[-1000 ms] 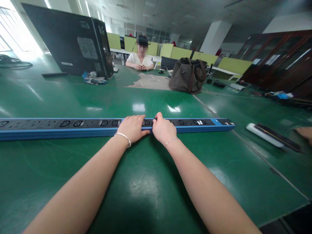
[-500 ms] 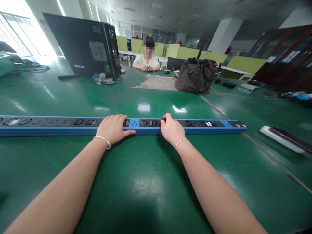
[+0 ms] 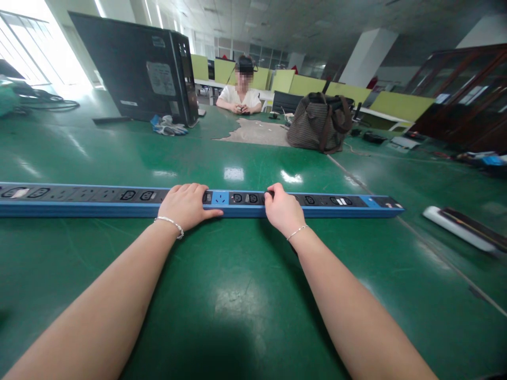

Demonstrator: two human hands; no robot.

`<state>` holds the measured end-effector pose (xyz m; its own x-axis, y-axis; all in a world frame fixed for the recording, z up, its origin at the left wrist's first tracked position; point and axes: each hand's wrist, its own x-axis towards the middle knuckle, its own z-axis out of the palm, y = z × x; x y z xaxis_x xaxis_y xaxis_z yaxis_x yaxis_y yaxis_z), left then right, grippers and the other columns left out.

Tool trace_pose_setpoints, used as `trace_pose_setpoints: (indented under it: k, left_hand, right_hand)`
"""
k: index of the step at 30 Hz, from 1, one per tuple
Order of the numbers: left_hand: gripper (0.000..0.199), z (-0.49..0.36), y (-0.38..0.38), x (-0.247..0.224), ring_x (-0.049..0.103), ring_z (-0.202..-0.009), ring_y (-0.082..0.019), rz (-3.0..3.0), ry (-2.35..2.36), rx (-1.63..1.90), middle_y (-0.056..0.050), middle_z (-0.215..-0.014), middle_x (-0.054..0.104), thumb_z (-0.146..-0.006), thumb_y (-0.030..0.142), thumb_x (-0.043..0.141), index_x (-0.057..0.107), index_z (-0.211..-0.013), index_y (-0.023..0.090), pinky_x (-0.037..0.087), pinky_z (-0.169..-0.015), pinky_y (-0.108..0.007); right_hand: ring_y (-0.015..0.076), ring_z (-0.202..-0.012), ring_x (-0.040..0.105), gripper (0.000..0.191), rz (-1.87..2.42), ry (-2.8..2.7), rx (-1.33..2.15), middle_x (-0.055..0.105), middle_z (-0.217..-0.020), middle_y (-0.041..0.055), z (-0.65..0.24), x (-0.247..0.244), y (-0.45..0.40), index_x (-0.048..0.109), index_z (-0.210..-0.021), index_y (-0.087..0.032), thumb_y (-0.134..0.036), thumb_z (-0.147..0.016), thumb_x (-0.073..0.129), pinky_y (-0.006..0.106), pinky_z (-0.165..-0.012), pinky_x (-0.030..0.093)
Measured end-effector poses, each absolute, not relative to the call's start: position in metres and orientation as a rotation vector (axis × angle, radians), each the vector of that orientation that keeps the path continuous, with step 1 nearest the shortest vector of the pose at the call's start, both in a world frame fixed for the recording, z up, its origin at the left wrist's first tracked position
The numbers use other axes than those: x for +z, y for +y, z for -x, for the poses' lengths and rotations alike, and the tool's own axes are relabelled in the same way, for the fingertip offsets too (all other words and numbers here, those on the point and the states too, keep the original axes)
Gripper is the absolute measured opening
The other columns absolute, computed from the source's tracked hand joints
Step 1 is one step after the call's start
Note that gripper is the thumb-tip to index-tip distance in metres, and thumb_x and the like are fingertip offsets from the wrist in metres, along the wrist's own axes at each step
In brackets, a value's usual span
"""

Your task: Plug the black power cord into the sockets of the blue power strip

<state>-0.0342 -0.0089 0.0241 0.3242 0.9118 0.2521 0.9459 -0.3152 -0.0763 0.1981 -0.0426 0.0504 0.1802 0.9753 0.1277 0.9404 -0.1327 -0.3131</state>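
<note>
Blue power strip is laid lengthwise across the green table. Strip is clamped by the left hand, thumb on near side, fingers over top. Small dark piece is pinched in fingers of the right hand over the sockets; seating can't be told.

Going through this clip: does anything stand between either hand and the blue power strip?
Nothing visible does. The left hand lies directly across the blue power strip, and the right hand is right at it, fingers curled; what they may cover is hidden.
</note>
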Motion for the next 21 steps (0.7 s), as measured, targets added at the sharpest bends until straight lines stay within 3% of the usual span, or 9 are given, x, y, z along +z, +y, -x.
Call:
trace_pose_setpoints:
  k: [21]
  left_hand:
    - [0.079,0.0333,-0.0082,0.0239,0.056,-0.107,-0.029,2.389,-1.732,-0.262,-0.012,-0.112,0.063,-0.067,0.078,0.044,0.054,-0.117,0.018,0.037,-0.093,-0.039]
  right_hand:
    - [0.0269,-0.081,0.066,0.037,2.136,-1.907,-0.095,0.069,-0.085,0.0099,-0.2007,0.0433,-0.0463,0.052,-0.119,-0.022,-0.038,-0.093,0.032,0.036,-0.073,0.046]
